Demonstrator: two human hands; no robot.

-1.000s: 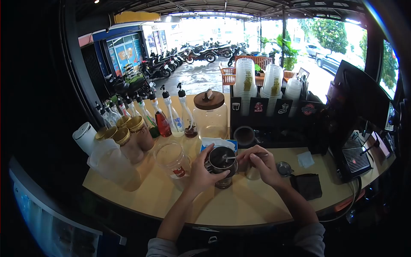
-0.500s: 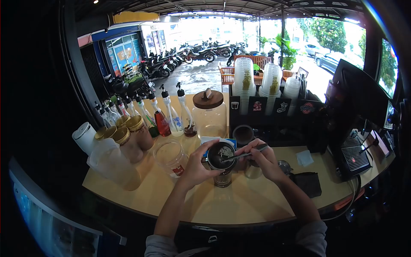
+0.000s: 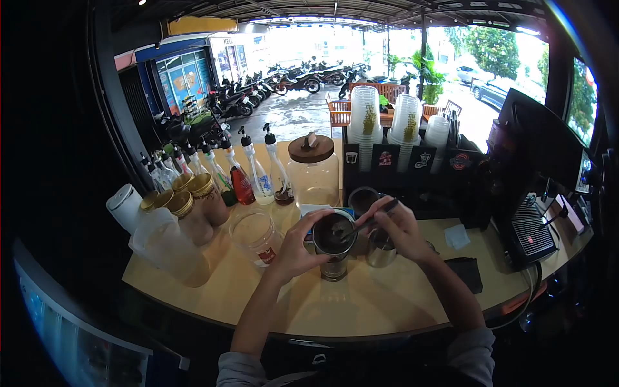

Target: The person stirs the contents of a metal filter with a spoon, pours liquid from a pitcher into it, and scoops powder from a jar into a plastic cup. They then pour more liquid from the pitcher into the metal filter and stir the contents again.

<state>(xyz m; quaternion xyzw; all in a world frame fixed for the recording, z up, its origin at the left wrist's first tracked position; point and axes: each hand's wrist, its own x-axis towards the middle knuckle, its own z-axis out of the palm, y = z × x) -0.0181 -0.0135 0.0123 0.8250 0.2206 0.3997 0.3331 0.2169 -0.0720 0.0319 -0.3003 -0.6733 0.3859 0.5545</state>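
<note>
My left hand is wrapped round the side of a dark, round, open-topped strainer-like cup, which sits over a clear glass. Between the fingers of my right hand is a spoon, tilted with its lower end inside the dark cup. Something dark lies inside, too dim to name. Just right of the cup, partly under my right hand, stands a metal pitcher. A clear open jar with a red label is close to my left hand.
Gold-lidded jars, a cloudy plastic pitcher and pump bottles line the left. A wooden-lidded glass jar stands behind the cup. Stacked plastic cups rise at the back. A coffee machine and dark cloth are right.
My right hand has risen slightly, and the spoon now stands steeper in the dark cup. My left hand keeps its hold. The whole view has shifted a little.
</note>
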